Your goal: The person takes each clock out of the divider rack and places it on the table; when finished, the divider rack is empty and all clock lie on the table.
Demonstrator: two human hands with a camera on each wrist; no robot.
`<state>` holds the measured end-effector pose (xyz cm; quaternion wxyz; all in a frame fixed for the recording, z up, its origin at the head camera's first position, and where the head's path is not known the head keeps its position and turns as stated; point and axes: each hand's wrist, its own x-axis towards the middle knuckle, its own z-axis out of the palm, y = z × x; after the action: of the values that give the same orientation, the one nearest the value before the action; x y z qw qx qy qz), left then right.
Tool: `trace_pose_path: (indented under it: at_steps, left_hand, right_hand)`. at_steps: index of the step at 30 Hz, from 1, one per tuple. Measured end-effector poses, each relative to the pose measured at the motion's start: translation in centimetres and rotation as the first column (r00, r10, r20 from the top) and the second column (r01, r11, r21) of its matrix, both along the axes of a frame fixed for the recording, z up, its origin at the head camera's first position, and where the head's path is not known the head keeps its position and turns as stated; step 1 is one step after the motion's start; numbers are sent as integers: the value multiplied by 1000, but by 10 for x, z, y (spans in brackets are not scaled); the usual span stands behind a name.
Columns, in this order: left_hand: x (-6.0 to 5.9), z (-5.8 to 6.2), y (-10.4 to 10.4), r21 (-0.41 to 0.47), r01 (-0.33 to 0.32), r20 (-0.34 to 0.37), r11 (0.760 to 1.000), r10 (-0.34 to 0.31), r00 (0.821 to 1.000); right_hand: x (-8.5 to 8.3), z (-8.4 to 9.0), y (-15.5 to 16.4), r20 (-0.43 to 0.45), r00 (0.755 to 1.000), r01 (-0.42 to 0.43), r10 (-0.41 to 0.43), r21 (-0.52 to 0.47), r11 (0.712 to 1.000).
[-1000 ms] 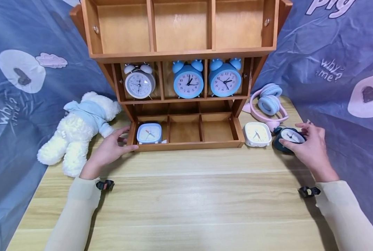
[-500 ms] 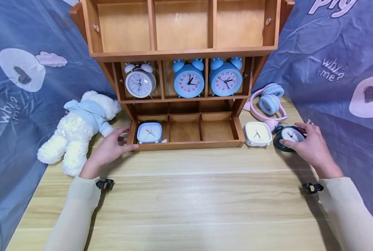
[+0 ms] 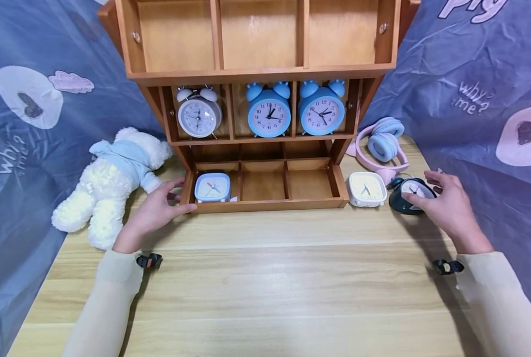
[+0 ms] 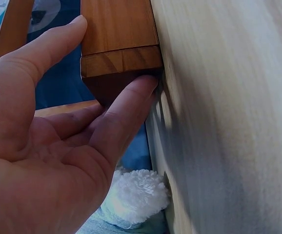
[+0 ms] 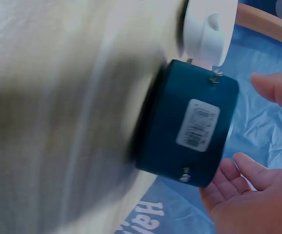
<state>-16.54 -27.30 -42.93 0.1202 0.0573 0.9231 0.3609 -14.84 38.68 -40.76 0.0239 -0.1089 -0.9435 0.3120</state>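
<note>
Around the front left corner of the brown wooden shelf, my left hand has its thumb on the front edge and fingers on the outer side; the left wrist view shows thumb and forefinger touching the wood. At the right, a dark green alarm clock lies face up on the table, its labelled underside visible in the right wrist view. My right hand is beside it, thumb and fingers spread around its right side, the thumb clear of it. A white square alarm clock stands to its left.
The middle tier holds a white twin-bell clock and two blue ones. A light-blue square clock sits in the lower left compartment. Pink headphones lie behind the right-hand clocks. A plush toy lies at the left.
My right hand has shifted right, and its thumb and fingers have come away from the dark green alarm clock, which stays on the table. The left hand keeps its place at the shelf.
</note>
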Motion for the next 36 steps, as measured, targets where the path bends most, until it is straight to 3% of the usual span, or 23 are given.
trace_pose_path:
  at_steps: [8,17,26,36]
  left_hand:
    - [0,1,-1,6,2,1,1000,-2,1000]
    - [0,-1,-1,-6,-3,-16,1000,3,1000]
    - [0,0,-3,-3,-1,-14,1000,1,1000]
    - [0,0,-2,0,-3,-5,1000,3,1000]
  right_hand:
    - [1,12,-19,-32,998,-54,54,-6,999]
    - [4,14,-52,-86,987,-140,134,-72,988]
    - [4,16,-77,-123,969,-233,214,-180,956]
    - [1,19,-103,-103,965,-259,240,-259,931]
